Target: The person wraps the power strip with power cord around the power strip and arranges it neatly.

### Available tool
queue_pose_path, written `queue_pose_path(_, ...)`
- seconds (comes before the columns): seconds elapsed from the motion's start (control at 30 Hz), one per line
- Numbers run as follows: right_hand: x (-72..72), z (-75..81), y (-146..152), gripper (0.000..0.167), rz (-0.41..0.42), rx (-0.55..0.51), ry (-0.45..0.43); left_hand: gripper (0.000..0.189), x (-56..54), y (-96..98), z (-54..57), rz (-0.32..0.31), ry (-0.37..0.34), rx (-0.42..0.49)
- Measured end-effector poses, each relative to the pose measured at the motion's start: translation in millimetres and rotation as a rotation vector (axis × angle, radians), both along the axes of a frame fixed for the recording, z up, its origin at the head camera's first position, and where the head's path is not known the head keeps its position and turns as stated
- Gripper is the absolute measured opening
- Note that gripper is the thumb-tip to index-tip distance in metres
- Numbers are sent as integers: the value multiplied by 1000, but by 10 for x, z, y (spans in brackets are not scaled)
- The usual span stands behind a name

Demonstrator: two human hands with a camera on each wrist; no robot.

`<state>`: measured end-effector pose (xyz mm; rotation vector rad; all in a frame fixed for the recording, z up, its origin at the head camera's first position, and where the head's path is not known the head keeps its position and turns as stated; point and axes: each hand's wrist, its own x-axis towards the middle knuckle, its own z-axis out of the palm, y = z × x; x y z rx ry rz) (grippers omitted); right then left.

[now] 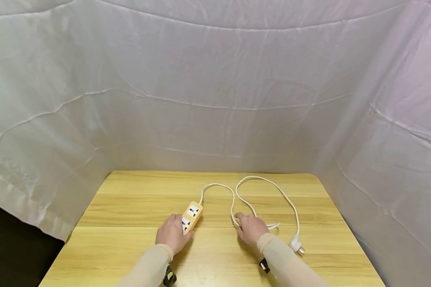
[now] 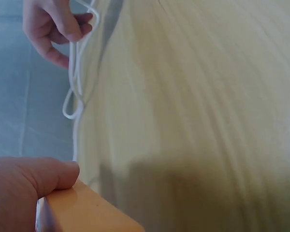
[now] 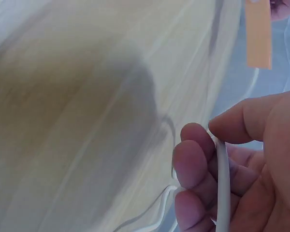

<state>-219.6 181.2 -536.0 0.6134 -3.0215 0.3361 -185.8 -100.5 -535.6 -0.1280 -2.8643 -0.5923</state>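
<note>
An orange power strip (image 1: 198, 217) with white socket faces lies tilted on the left half of the table. My left hand (image 1: 173, 232) grips its near end; the thumb (image 2: 55, 175) presses along the orange side in the left wrist view. From the strip's far end runs a white cord (image 1: 218, 184), which loops over the table to a white plug (image 1: 295, 243) with metal prongs. My right hand (image 1: 252, 229) holds part of the cord, and in the right wrist view a stretch of cord (image 3: 223, 186) passes between thumb and curled fingers (image 3: 190, 162).
The wooden table (image 1: 129, 215) has rounded far corners. Grey-white fabric (image 1: 215, 79) hangs round its back and sides. A dark area (image 1: 14, 247) shows below the fabric at the lower left. The plug lies beside the right forearm.
</note>
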Motion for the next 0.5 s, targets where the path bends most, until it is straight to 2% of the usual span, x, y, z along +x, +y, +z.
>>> queue_pose_path(0.1,1,51,-14,40,-10,-59,-70,60,19,6,117,-36,73,-15)
queue_pose_path(0.17,2,90,-28,35,-20,-117,-129,63,33,20,210,-53,111,-19)
queue_pose_path(0.4,-35,156,-63,17,-9,-212,-187,68,112,88,555,-121,250,-21)
queue_pose_path(0.5,-60,159,-71,22,-18,-250,-213,68,159,117,683,-155,311,-11)
